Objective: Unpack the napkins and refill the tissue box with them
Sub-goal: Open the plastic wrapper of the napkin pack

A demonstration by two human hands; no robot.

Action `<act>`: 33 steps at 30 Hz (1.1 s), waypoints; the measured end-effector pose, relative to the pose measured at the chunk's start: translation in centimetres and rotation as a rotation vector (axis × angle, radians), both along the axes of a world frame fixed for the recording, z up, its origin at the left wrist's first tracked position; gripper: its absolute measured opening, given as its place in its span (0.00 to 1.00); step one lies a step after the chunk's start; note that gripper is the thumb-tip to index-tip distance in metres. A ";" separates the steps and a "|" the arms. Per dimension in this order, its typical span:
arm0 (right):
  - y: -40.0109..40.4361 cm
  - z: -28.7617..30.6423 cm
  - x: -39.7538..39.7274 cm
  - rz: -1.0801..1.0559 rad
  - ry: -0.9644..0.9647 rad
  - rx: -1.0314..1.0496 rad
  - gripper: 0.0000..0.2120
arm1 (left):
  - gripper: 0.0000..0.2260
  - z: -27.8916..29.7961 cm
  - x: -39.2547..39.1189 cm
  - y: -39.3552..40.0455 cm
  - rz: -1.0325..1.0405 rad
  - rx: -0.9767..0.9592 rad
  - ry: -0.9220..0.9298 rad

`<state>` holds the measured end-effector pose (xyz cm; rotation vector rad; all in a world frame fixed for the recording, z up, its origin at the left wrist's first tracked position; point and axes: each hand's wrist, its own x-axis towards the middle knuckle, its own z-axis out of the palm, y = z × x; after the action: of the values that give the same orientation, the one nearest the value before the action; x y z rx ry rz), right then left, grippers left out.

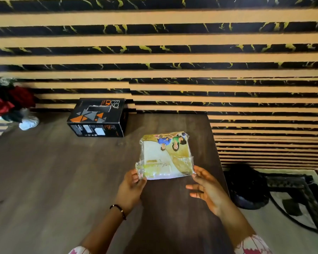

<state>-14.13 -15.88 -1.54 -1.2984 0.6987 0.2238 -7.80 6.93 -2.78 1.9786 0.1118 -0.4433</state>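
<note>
A napkin pack (165, 154) in clear and yellow plastic wrap, printed with a picture of people, lies on the dark wooden table (53, 171), right of centre. My left hand (131, 187) pinches the wrap at the pack's near left corner. My right hand (206, 187) touches the near right corner with its thumb, the other fingers spread. White napkins show at the near end of the pack. The black tissue box (97, 117) with orange and grey triangles stands behind it, against the wall, with its top slot facing up.
A vase of red and white flowers (9, 103) stands at the table's far left. The table's right edge runs just past the pack. A dark round object (246, 186) sits on the patterned floor rug to the right. A striped wall closes the back.
</note>
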 end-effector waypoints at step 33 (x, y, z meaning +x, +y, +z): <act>6.2 0.3 0.0 0.673 -0.085 -1.465 0.16 | 0.36 -0.4 -3.4 -2.1 -0.747 0.869 -0.344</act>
<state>-14.15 -9.65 -1.22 -2.9218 0.2389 0.1792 -11.24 4.79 -3.19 2.9005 -0.8028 -0.5680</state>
